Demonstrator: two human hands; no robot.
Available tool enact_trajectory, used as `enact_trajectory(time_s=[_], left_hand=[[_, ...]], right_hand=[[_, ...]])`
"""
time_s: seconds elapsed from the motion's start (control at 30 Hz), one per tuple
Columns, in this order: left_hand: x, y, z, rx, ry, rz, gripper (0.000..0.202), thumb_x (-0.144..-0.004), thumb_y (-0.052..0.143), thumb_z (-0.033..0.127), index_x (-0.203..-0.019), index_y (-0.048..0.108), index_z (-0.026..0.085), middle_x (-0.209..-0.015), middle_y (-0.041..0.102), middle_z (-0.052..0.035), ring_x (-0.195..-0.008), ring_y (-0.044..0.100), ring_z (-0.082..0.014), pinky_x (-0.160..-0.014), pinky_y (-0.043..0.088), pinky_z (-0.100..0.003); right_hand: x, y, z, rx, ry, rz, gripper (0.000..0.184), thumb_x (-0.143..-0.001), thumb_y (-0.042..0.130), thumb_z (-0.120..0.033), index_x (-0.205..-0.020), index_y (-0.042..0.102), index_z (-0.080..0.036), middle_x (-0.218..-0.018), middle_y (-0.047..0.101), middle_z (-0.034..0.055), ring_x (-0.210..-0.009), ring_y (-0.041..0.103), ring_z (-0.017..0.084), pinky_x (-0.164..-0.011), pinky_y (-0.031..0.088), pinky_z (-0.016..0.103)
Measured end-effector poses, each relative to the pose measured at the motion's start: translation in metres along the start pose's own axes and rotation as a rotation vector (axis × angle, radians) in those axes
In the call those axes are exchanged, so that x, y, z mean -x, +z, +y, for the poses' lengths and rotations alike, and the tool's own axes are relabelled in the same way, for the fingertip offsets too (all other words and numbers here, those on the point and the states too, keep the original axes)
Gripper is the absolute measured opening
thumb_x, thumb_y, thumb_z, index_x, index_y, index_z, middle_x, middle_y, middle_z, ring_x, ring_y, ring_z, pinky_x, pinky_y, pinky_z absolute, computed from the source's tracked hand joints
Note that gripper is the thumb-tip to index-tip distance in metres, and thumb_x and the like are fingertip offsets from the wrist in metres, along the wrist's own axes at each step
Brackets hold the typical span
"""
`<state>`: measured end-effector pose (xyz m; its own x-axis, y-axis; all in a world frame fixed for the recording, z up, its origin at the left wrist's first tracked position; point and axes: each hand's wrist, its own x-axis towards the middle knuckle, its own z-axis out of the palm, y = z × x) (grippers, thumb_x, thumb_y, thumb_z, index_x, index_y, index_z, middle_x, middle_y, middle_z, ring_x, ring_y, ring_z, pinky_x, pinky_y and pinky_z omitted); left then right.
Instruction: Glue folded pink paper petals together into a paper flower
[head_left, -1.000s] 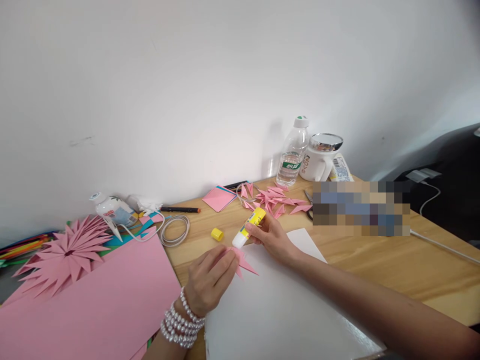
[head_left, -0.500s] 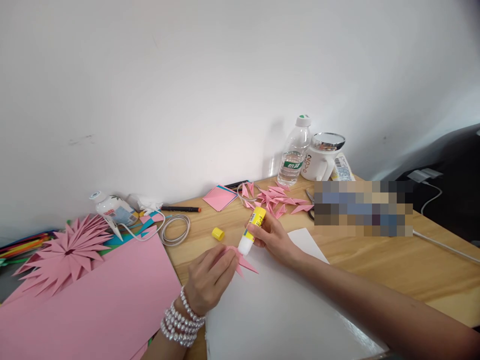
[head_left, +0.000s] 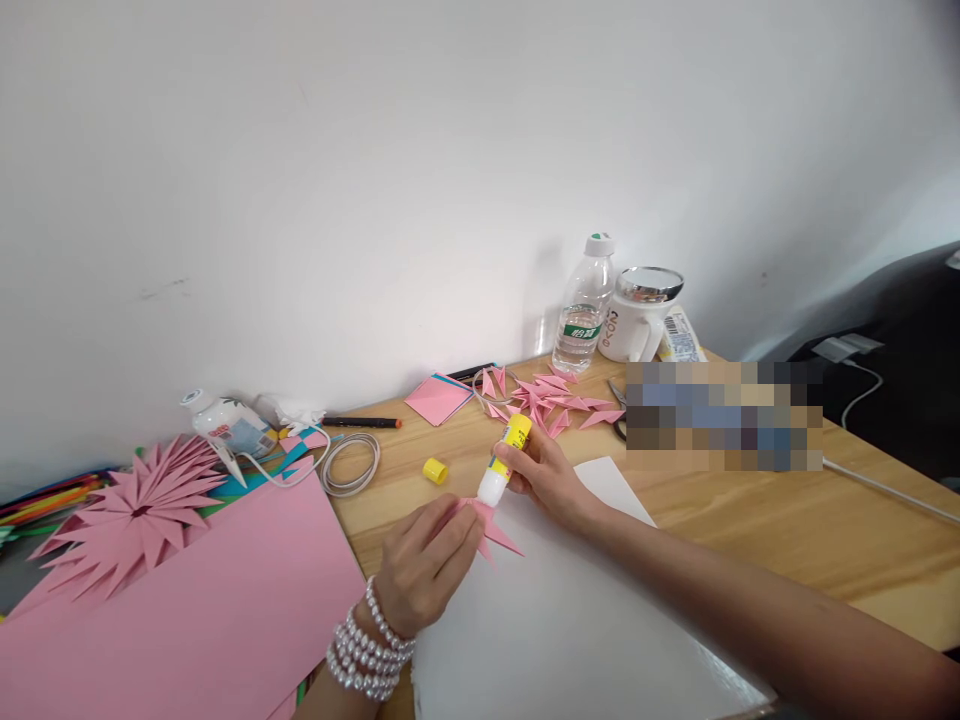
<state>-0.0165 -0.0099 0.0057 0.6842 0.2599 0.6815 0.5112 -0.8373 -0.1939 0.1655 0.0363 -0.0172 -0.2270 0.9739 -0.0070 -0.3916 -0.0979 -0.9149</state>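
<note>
A large white glossy sheet point(head_left: 585, 630) lies on the pale wood-grain worktop point(head_left: 787, 530), and both hands work above its far left part. The left hand point(head_left: 431, 560), with strands of pearly beads point(head_left: 367, 655) around the wrist, has its fingers pinched on a small pointed piece of folded pink paper point(head_left: 501, 538), whose sharp tips stick out to the right over the white sheet. The right hand point(head_left: 544, 475) has its fingers closed around a yellow-and-white cylindrical glue stick point(head_left: 508, 455), tilted with the white end down at the upper edge of the folded piece; the exact contact is too small to tell.

Just beyond the white sheet's far left corner lies a short yellow plastic cap point(head_left: 435, 470). Farther beyond the sheet are a loose heap of pointed pink paper pieces point(head_left: 551, 402) and a small stack of square pink paper point(head_left: 437, 398). Behind that heap, farthest from the sheet, an upright clear plastic bottle with a green label point(head_left: 581, 325) stands just beside a white mug with a shiny rim point(head_left: 632, 332). To the left of the white sheet lies a broad pink paper sheet point(head_left: 225, 600), with a many-pointed pink paper rosette point(head_left: 127, 525) at its far left side, well apart from the white sheet.
</note>
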Motion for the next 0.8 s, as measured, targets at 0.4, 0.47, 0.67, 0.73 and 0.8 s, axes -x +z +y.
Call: enact_trajectory(time_s=[0.4, 0.47, 0.67, 0.73, 0.8], left_hand=[[-0.0018, -0.0015, 0.0021, -0.012, 0.000, 0.002, 0.020, -0.081, 0.047, 0.005, -0.095, 0.061, 0.007, -0.083, 0.071, -0.0096, -0.089, 0.063, -0.0222, -0.072, 0.054, -0.033], [-0.0003, -0.0014, 0.0013, -0.005, -0.009, -0.003, 0.021, -0.081, 0.047, 0.005, -0.097, 0.061, 0.008, -0.083, 0.071, -0.0093, -0.090, 0.063, -0.0216, -0.072, 0.054, -0.033], [0.0010, -0.0024, 0.0038, 0.030, 0.002, -0.027, 0.023, -0.083, 0.045, 0.008, -0.100, 0.061, 0.011, -0.088, 0.071, -0.0092, -0.092, 0.063, -0.0225, -0.074, 0.054, -0.033], [-0.0022, -0.0019, 0.0066, 0.081, -0.070, 0.039, 0.022, -0.081, 0.049, 0.007, -0.098, 0.062, 0.012, -0.086, 0.071, -0.0089, -0.090, 0.063, -0.0218, -0.074, 0.053, -0.031], [-0.0069, -0.0004, 0.0088, 0.156, -0.272, 0.179, 0.021, -0.074, 0.058, 0.004, -0.091, 0.063, 0.015, -0.079, 0.070, -0.0067, -0.079, 0.065, -0.0178, -0.070, 0.053, -0.026]], right_hand=[[0.0006, 0.0007, -0.0038, 0.077, -0.012, 0.090, 0.035, -0.071, 0.065, -0.041, -0.075, 0.037, -0.020, -0.055, 0.046, -0.0083, -0.041, 0.040, 0.005, -0.042, 0.029, 0.021], [0.0006, 0.0013, -0.0034, 0.035, -0.005, 0.047, 0.033, -0.073, 0.063, -0.042, -0.075, 0.038, -0.020, -0.053, 0.045, -0.0087, -0.039, 0.037, 0.004, -0.040, 0.027, 0.020], [0.0017, 0.0023, -0.0032, 0.090, -0.022, 0.020, 0.039, -0.065, 0.070, -0.040, -0.077, 0.039, -0.020, -0.059, 0.053, -0.0063, -0.045, 0.048, 0.007, -0.044, 0.038, 0.021], [0.0004, 0.0003, -0.0020, 0.064, -0.049, 0.088, 0.041, -0.064, 0.072, -0.039, -0.080, 0.039, -0.020, -0.068, 0.058, -0.0034, -0.056, 0.058, 0.012, -0.056, 0.047, 0.026], [-0.0026, -0.0039, 0.0003, 0.031, -0.089, 0.109, 0.037, -0.066, 0.070, -0.037, -0.080, 0.040, -0.021, -0.078, 0.061, -0.0004, -0.071, 0.063, 0.016, -0.073, 0.049, 0.033]])
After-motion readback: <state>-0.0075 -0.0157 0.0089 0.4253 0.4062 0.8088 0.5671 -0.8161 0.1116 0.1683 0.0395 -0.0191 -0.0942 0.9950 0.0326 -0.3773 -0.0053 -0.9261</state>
